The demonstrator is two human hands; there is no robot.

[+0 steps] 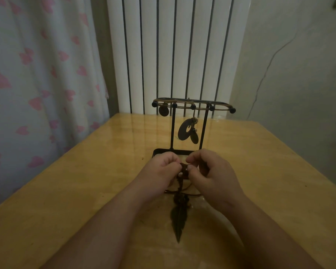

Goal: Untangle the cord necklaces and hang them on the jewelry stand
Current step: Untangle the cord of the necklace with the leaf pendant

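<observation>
Left hand (161, 167) and right hand (211, 171) pinched together on knotted cord necklace (183, 171). Feather pendant (178, 220) dangling near. Jewelry stand (192, 107) just beyond on counter (85, 181).

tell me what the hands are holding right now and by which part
Both the left hand and the right hand pinch the knotted cord of a necklace, above its feather pendant, which lies on the table.

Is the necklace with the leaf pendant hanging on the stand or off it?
Off it. Both hands, left and right, pinch its cord, and the leaf pendant lies on the table before the stand.
</observation>
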